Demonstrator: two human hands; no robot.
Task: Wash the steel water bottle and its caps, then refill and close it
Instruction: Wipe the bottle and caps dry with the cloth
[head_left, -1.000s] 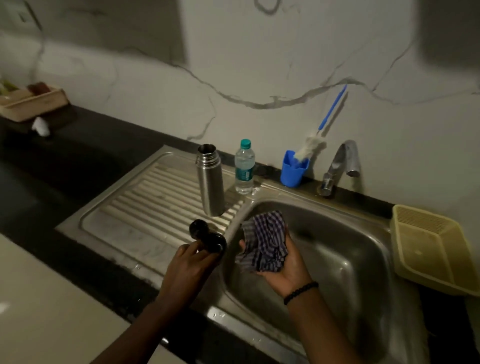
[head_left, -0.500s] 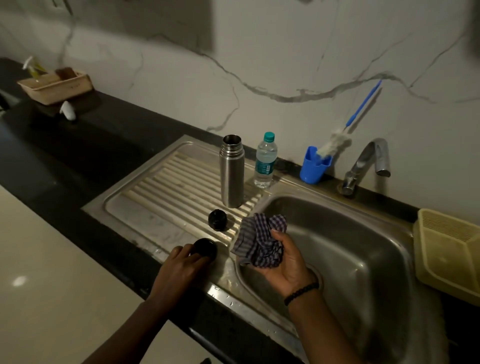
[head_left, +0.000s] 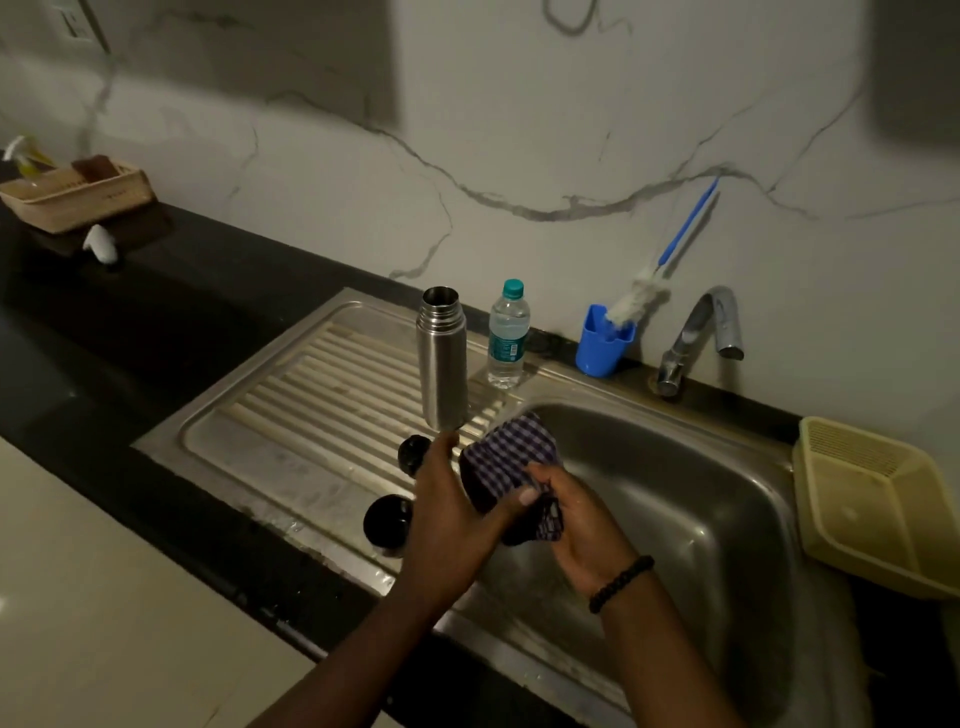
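Steel bottle (head_left: 442, 358) upright, mouth up (uncapped) | left hand (head_left: 451, 512), right hand (head_left: 582, 525) fingers grasp checked cloth (head_left: 511, 460)

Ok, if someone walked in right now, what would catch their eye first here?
Probably both hands, left hand and right hand, holding a checked cloth over the sink's left rim. Next, the open steel bottle standing upright on the ribbed drainboard, two black caps lying near it. Behind, a blue-handled bottle brush leans in a blue cup beside the tap.
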